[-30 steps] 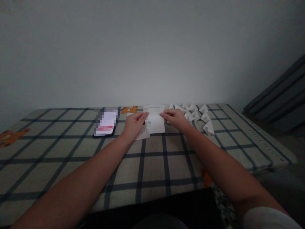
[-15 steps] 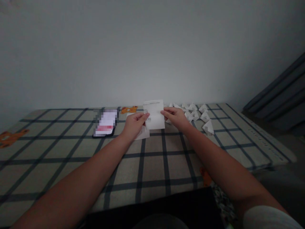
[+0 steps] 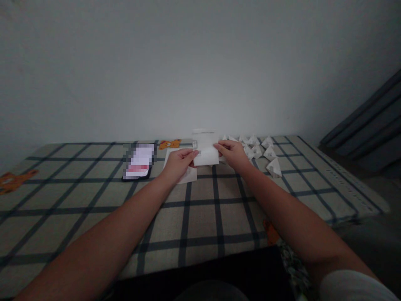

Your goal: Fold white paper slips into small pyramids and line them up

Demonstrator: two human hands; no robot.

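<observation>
A white sheet of paper (image 3: 206,146) with faint print is held up above the cloth, its lower part bent toward me. My left hand (image 3: 179,164) pinches its left edge between thumb and fingers. On the opposite edge, my right hand (image 3: 232,154) grips it the same way. Below and behind my left hand lies another printed sheet (image 3: 188,176), partly covered by the hand. Just past my right hand stand several folded white paper pieces (image 3: 256,151) with pointed tops; the hand hides some of them.
A phone (image 3: 139,162) with a lit, blurred screen rests left of the papers. Under everything spreads a checked cloth (image 3: 200,217) with bear prints. A pale wall (image 3: 200,67) rises behind, and a grey curtain (image 3: 369,113) hangs at the right.
Both hands have shifted slightly right with the sheet. Its lower part is now bent, and less of the sheet hangs below my fingers.
</observation>
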